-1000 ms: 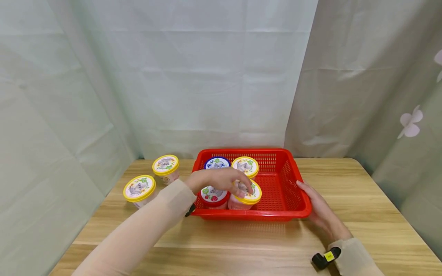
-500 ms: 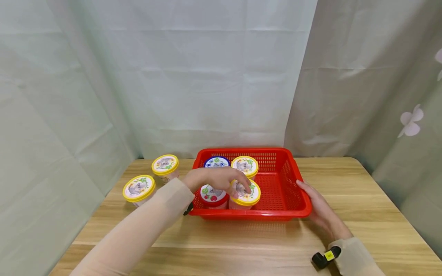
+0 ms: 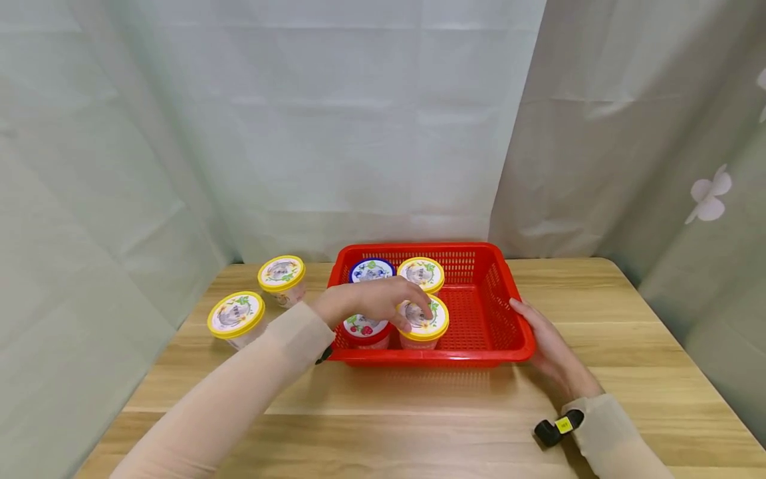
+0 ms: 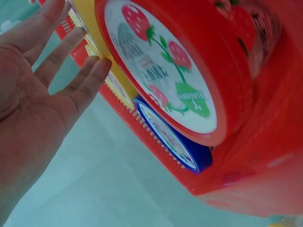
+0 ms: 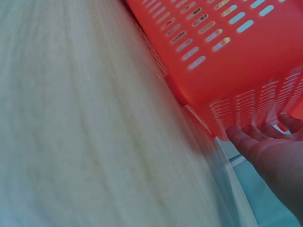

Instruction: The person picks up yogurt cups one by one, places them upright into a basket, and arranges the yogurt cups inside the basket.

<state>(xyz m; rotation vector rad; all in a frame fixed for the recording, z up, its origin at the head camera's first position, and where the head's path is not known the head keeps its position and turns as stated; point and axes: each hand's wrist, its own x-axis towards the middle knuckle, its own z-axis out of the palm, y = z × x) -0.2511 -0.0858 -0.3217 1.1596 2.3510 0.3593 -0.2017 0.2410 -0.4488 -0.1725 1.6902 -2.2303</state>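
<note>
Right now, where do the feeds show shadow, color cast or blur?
Head: soft shadow on the wooden table beside the right hand; left wrist: a blue-green cast tints the curtain, though print on the strawberry lid shows clearly; right wrist: the table grain looks smeared, slots in the red basket clearer.

The head view is looking forward and down; both wrist views are sharing its red plastic basket close up.

Head view: the bare left hand is covering part of the round, red-rimmed white lid, the red plastic basket is hiding most fingers of the bare right hand, and the leftmost round, yellow-rimmed white lid is showing lettering way too tiny to read.
</note>
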